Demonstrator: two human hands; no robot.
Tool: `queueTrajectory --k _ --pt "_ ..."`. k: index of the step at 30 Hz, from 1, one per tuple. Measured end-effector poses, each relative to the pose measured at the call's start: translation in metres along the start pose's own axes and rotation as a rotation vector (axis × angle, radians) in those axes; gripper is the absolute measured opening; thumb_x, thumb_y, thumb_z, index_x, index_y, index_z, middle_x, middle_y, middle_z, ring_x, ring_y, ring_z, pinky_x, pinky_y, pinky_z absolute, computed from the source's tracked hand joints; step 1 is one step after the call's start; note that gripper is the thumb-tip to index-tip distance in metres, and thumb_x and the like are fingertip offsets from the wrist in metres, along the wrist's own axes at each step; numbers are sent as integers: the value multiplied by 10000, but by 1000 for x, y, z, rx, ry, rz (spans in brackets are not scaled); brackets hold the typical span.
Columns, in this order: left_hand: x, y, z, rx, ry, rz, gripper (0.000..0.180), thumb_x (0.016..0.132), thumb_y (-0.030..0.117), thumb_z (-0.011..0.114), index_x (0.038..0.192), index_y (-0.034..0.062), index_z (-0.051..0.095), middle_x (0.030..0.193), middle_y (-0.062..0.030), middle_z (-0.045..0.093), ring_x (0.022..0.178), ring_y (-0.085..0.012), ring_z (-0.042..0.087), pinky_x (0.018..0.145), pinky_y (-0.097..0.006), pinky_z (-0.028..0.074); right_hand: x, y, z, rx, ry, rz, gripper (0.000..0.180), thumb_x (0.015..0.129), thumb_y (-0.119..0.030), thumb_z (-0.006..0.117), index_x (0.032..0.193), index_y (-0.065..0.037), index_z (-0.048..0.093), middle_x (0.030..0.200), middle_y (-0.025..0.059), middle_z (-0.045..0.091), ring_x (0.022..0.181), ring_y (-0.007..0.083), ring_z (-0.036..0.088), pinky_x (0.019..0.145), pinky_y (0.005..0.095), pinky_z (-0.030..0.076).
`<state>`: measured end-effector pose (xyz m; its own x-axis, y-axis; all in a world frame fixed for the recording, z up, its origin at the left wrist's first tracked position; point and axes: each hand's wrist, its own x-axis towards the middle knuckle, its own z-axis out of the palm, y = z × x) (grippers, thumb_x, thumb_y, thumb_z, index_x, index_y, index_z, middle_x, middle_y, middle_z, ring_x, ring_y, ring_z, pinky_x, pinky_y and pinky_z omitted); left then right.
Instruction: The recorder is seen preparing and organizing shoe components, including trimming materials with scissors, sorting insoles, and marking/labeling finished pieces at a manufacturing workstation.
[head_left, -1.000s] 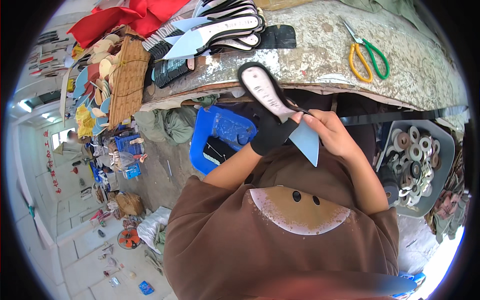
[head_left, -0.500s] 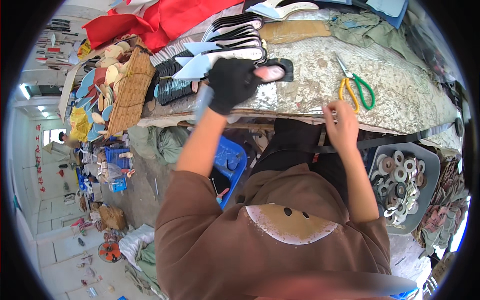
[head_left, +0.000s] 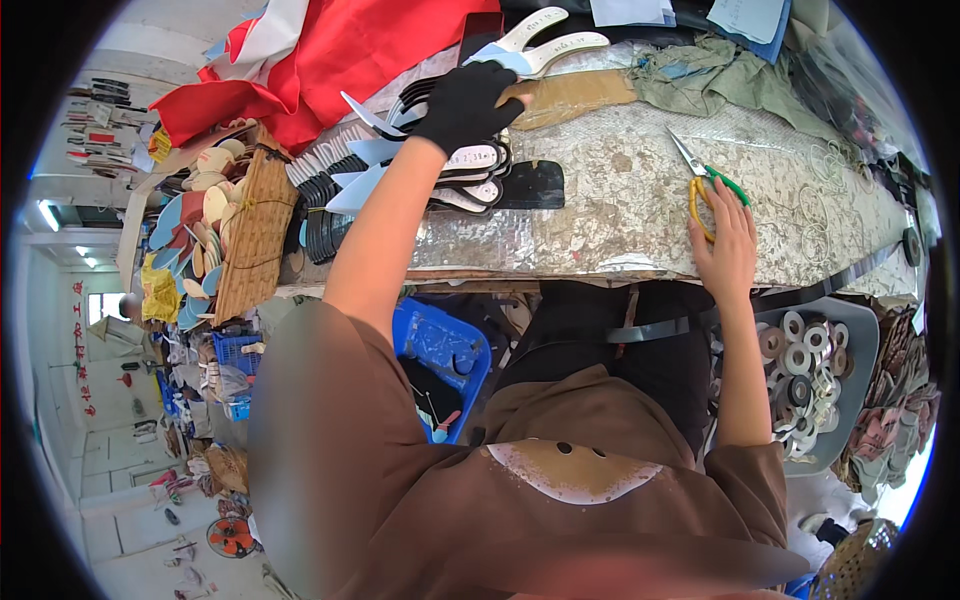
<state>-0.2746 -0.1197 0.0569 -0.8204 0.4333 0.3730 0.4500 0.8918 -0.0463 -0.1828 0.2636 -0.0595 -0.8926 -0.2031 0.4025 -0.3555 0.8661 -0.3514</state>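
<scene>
The gloved left hand (head_left: 468, 100) reaches far across the bench (head_left: 620, 200), fingers curled onto the stack of shoe insoles (head_left: 470, 175) beneath it. The bare right hand (head_left: 727, 245) lies flat, fingers spread — touching the scissors (head_left: 705, 182) just ahead.

— What sort of place is shown?
— A shoemaking workshop: a worn workbench (head_left: 620, 215) is seen, insoles (head_left: 470, 170) are stacked on it, scissors (head_left: 705, 185) are laid at its right, and tape rolls (head_left: 800, 370) are kept below its edge.
</scene>
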Motion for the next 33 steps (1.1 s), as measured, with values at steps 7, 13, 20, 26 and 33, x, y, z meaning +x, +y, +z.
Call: queueTrajectory --k 7,13,20,26,33 --pt "93 -48 116 209 -153 -106 529 813 479 602 1218 140 600 1127 -122 664 1049 -298 646 888 -473 508 5 -11 -2 41 20 31 471 864 -282 648 1289 -100 560 1432 81 508 1336 270 455 1144 429 285" --pt "113 -42 135 358 -228 -245 677 732 354 714 1353 161 522 1232 -153 575 1127 -328 582 929 -460 492 7 -9 -3 68 48 36 460 847 -274 667 1264 -103 575 1419 75 520 1335 253 458 1137 425 294" --pt "89 -3 87 279 123 140 548 668 182 686 1210 148 614 1113 -96 581 1080 -306 550 856 -451 496 1 -3 -4 61 65 47 453 844 -279 670 1249 -94 586 1411 80 525 1324 262 466 1134 426 298" --pt "36 37 41 -386 270 -9 515 754 260 804 1215 97 643 951 -83 662 887 -207 627 816 -306 499 -4 -3 -1 55 103 12 464 841 -288 674 1252 -90 588 1395 93 537 1296 275 487 1128 427 308" --pt "-6 39 22 -2037 -100 -603 263 883 175 682 1117 60 644 935 -43 679 850 -137 657 740 -294 536 -9 1 0 95 201 -66 410 837 -266 687 1201 -91 616 1353 106 562 1251 290 516 1112 428 326"
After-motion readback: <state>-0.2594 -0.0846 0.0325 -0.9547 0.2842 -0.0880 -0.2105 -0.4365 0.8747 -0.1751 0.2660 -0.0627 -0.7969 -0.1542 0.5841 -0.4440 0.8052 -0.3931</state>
